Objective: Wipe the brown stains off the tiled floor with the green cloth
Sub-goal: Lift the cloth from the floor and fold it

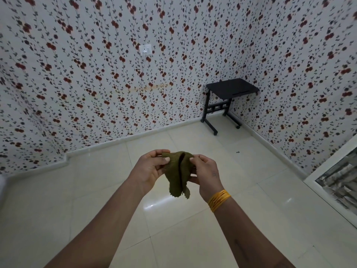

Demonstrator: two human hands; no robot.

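The green cloth (pixel 178 174) hangs crumpled in the air in front of me, held between both hands well above the floor. My left hand (pixel 149 169) pinches its upper left edge with thumb and fingers. My right hand (pixel 205 174), with yellow bangles at the wrist, grips its right side. The cream tiled floor (pixel 241 180) spreads below, glossy with a light reflection. No brown stain is plain on the tiles; one small dark speck (pixel 237 152) lies toward the far right.
A small black table on wheels (pixel 228 97) stands in the far right corner. Flowered wallpaper covers the walls, with a white socket (pixel 145 49) on the far wall. A white-framed panel (pixel 340 182) sits at the right edge.
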